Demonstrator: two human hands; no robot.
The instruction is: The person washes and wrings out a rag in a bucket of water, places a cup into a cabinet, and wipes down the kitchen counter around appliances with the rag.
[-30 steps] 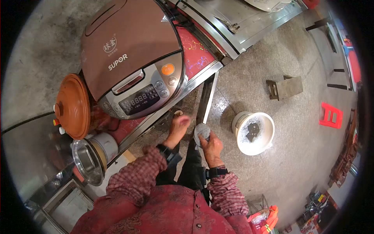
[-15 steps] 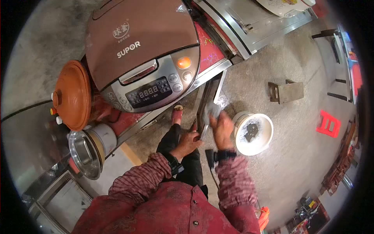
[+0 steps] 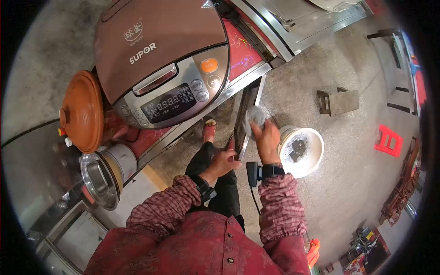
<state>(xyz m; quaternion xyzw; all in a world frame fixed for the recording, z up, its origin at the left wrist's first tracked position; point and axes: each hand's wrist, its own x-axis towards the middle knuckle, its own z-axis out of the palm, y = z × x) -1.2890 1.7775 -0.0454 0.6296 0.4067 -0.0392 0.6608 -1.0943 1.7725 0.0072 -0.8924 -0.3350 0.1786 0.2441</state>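
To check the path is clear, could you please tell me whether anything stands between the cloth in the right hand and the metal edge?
Nothing visible does: the grey cloth in the right hand appears to meet the metal edge. The left hand is at the edge's near end.

A kitchen-type area is seen; whether a home's or a sm. eatery's can't be told. Cooking is indicated by a brown-and-silver elec. rice cooker [image 3: 162, 64], marked SUPOR & fitted w/ a digital panel, which is set on a metal-edged counter w/ red patterned top [image 3: 240, 50]. Next to it, a round orange-brown lid w/ knob [image 3: 85, 112] & a shiny round s/steel bowl [image 3: 89, 187] are kept. On the speckled grey floor [image 3: 348, 192], a round white bucket w/ suds in it [image 3: 313, 166], a low grey-brown wooden stool [image 3: 344, 102] & a red plastic stool [image 3: 387, 142] are placed.
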